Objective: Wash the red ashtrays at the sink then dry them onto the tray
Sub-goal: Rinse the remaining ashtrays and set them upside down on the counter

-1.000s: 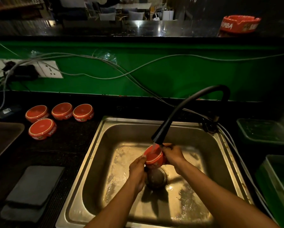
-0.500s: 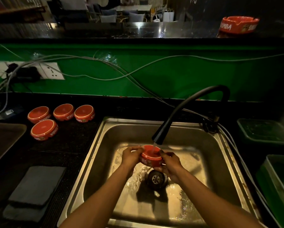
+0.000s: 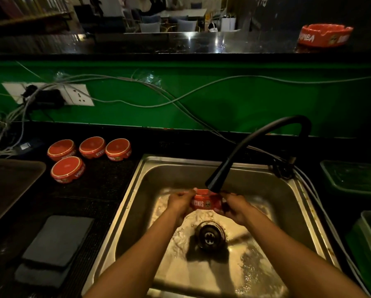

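One red ashtray (image 3: 205,202) under faucet (image 3: 214,183), gripped by left hand (image 3: 180,201) and right hand (image 3: 234,208). Four ashtrays (image 3: 67,169) upside down on counter; one more (image 3: 326,35) on ledge.

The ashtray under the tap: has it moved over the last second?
Yes. The ashtray has risen away from the drain to just under the spout, now level with its side facing the camera.

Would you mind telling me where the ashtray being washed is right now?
In the head view, the red ashtray is held over the sink between the left hand and right hand, just under the black faucet head.
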